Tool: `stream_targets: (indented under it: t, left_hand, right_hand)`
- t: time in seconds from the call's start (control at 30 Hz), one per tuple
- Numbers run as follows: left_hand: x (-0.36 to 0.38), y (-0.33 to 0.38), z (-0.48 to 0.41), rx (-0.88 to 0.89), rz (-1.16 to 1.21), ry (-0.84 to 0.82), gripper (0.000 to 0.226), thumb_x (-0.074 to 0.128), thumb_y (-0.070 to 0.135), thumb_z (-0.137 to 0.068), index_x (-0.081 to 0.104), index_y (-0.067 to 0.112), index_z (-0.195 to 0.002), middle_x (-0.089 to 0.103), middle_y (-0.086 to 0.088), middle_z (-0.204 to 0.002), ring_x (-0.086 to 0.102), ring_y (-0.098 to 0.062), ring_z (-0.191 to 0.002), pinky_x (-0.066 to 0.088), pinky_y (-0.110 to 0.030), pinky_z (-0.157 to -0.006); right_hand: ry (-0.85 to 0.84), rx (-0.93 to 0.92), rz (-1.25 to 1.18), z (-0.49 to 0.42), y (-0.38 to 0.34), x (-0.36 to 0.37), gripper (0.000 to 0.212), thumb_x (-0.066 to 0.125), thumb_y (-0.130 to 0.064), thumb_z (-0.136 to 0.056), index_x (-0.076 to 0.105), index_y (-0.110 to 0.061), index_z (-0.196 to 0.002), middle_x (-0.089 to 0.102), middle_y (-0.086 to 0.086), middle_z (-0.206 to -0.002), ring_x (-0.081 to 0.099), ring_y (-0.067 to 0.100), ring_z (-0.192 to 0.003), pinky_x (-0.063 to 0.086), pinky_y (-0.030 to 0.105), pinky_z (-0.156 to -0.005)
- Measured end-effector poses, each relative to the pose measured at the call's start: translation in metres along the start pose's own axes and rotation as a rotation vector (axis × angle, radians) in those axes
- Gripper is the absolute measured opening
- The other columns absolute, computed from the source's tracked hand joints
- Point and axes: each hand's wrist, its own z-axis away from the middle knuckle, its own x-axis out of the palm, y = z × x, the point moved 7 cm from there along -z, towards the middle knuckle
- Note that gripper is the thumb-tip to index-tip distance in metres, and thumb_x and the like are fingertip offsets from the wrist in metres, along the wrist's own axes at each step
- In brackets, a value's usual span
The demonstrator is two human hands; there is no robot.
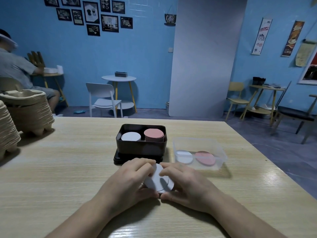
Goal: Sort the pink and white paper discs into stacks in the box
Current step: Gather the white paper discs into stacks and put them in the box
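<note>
black box (141,148) open-topped ahead, clear tub (211,145) right, egg trays (29,109) far left

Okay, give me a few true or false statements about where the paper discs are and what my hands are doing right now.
1. Both the left hand and the right hand hold the held white discs. True.
2. In the black box, pink is on the left. False: the pink stack is on the right and the white stack on the left.
3. The clear container is empty. False: it holds a white pile and a pink pile.
4. The clear container stands right of the black box. True.
</note>
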Motion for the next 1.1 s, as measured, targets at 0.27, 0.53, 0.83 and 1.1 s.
stream_targets:
  t: [0.27,0.53,0.83,1.1]
  left_hand:
    - [0.003,0.006,0.000,0.026,0.076,-0.029,0.041,0.072,0.050,-0.085,0.048,0.022,-0.104,0.056,0.012,-0.144,0.059,-0.005,-0.086,0.046,-0.017,-0.062]
    - [0.007,-0.003,0.004,-0.017,0.133,-0.021,0.039,0.074,0.055,-0.087,0.051,0.025,-0.094,0.058,0.014,-0.135,0.061,-0.005,-0.107,0.057,-0.025,-0.072]
    - [0.005,-0.003,0.002,-0.035,0.116,-0.038,0.034,0.078,0.049,-0.083,0.054,0.027,-0.089,0.059,0.015,-0.125,0.048,0.009,-0.098,0.042,-0.006,-0.073]
    - [0.003,0.005,-0.002,0.016,0.107,0.001,0.034,0.078,0.043,-0.084,0.053,0.021,-0.090,0.062,0.008,-0.127,0.060,-0.010,-0.106,0.054,-0.022,-0.074]
  right_hand:
    - [0.071,-0.055,-0.045,-0.003,-0.008,-0.008,0.035,0.075,-0.049,-0.092,0.048,-0.027,-0.098,0.049,-0.010,-0.153,0.061,0.014,-0.115,0.054,0.030,-0.083]
    - [0.135,-0.079,-0.027,0.000,-0.004,-0.007,0.040,0.076,-0.055,-0.091,0.057,-0.020,-0.092,0.060,0.004,-0.145,0.065,0.020,-0.122,0.057,0.035,-0.087]
    - [0.143,-0.065,-0.046,0.001,-0.004,-0.011,0.032,0.077,-0.049,-0.090,0.064,-0.021,-0.092,0.059,0.007,-0.149,0.057,0.016,-0.137,0.055,0.031,-0.097]
    - [0.127,-0.090,0.024,0.000,-0.008,-0.012,0.032,0.077,-0.046,-0.086,0.063,-0.022,-0.102,0.058,0.004,-0.148,0.062,0.020,-0.128,0.055,0.030,-0.093]
